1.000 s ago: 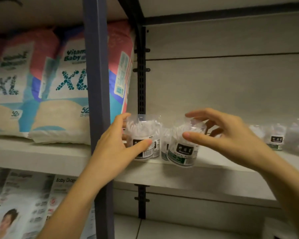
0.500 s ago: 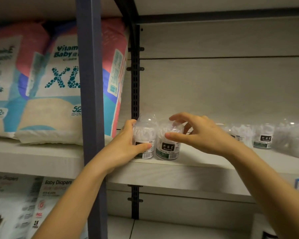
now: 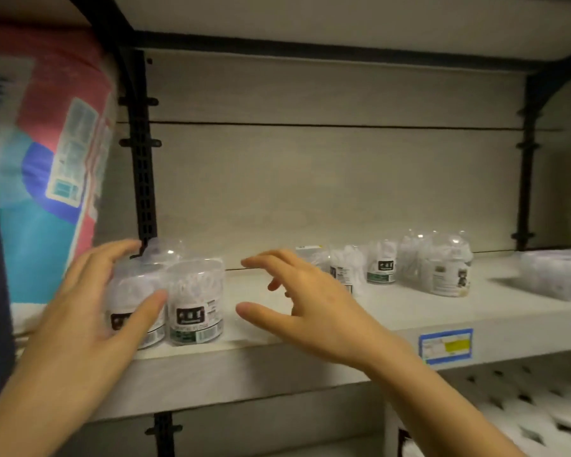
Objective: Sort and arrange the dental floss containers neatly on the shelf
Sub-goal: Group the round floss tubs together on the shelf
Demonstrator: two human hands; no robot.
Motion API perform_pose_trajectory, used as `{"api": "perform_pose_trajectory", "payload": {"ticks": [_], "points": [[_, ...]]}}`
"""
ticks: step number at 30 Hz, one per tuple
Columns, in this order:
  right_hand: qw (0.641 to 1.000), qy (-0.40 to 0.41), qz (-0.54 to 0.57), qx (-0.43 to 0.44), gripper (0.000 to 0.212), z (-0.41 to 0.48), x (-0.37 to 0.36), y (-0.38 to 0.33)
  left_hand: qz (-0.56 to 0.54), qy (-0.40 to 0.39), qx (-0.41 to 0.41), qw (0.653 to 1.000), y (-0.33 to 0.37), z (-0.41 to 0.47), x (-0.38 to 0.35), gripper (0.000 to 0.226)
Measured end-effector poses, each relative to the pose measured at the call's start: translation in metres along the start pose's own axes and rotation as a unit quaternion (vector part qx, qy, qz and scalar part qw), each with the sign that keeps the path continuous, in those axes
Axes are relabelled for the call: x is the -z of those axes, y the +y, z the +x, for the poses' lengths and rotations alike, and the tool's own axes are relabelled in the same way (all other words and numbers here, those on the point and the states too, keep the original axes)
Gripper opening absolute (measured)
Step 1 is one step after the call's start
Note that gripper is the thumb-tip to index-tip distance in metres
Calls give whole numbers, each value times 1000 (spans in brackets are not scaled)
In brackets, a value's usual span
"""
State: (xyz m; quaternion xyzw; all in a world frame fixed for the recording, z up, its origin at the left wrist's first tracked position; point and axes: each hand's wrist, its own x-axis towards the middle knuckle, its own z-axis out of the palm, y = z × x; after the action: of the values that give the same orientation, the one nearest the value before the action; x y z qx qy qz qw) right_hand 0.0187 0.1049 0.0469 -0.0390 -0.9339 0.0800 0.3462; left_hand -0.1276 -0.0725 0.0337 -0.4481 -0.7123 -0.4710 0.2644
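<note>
Clear round dental floss containers stand on the pale shelf (image 3: pixel 310 367). At the shelf's left end my left hand (image 3: pixel 89 318) wraps the left container (image 3: pixel 132 298), thumb across its label. A second container (image 3: pixel 197 305) stands touching it on the right, with another behind them. My right hand (image 3: pixel 304 308) hovers just right of that container, fingers spread, holding nothing. Further right stands a loose group of several containers (image 3: pixel 381 263), and a bigger jar (image 3: pixel 444 268) is beside them.
A pink and blue diaper pack (image 3: pixel 50 166) fills the bay to the left, past a black upright (image 3: pixel 144 179). A flat clear box (image 3: pixel 561 275) lies at the far right. A blue and yellow price tag (image 3: pixel 445 346) is on the shelf edge.
My right hand has let go of the second container and drawn away to the right with its fingers spread. The view has swung right and closer. My left hand stays on the left container.
</note>
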Motion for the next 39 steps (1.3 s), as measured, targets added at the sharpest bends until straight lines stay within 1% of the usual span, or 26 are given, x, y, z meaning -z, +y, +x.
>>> {"api": "perform_pose_trajectory", "payload": {"ticks": [1,4,6,9,11,14,16,18,21,24,26,28,30,32,34,36,38,39], "points": [[1000,3,-3,-3,49,-10,8,7,-5,-4,-22,1000,10,0,-6,47],[1000,2,-16,-16,39,-37,31,37,-28,-19,-74,997,42,0,-33,37],[999,7,-29,-20,35,-52,47,61,-48,-25,-87,995,68,-2,-52,35],[998,-4,-54,-26,30,-75,70,97,-40,-30,-81,995,102,-8,-83,33],[997,-25,-65,-25,27,-86,91,120,-21,-26,-68,997,121,-9,-104,32],[997,-39,-65,-26,25,-77,136,147,22,-55,-52,997,146,7,-132,13],[998,-30,-58,-19,23,-58,163,160,62,-103,-51,991,158,29,-147,19],[996,-49,-79,-11,24,-35,179,174,97,-157,-37,982,165,54,-160,29],[987,-110,-115,-7,27,-1,182,193,113,-272,-7,956,162,86,-176,40],[973,-180,-144,-30,33,28,170,206,115,-399,31,909,154,112,-190,53],[961,-227,-151,-51,39,43,157,213,120,-445,58,885,152,123,-198,58],[946,-275,-163,-57,46,54,145,220,99,-471,77,873,152,129,-205,60],[930,-320,-168,-64,53,62,136,228,80,-485,88,866,154,133,-208,60],[918,-352,-167,-76,59,66,130,236,82,-482,91,868,154,136,-208,55],[910,-367,-178,-78,61,69,125,242,110,-451,90,881,153,137,-209,52],[907,-371,-184,-75,61,73,121,247,156,-419,96,889,154,136,-210,55],[908,-371,-182,-74,60,76,119,250,206,-403,105,885,155,134,-210,60],[908,-370,-181,-72,60,78,119,251,214,-402,111,883,155,134,-211,61]]}}
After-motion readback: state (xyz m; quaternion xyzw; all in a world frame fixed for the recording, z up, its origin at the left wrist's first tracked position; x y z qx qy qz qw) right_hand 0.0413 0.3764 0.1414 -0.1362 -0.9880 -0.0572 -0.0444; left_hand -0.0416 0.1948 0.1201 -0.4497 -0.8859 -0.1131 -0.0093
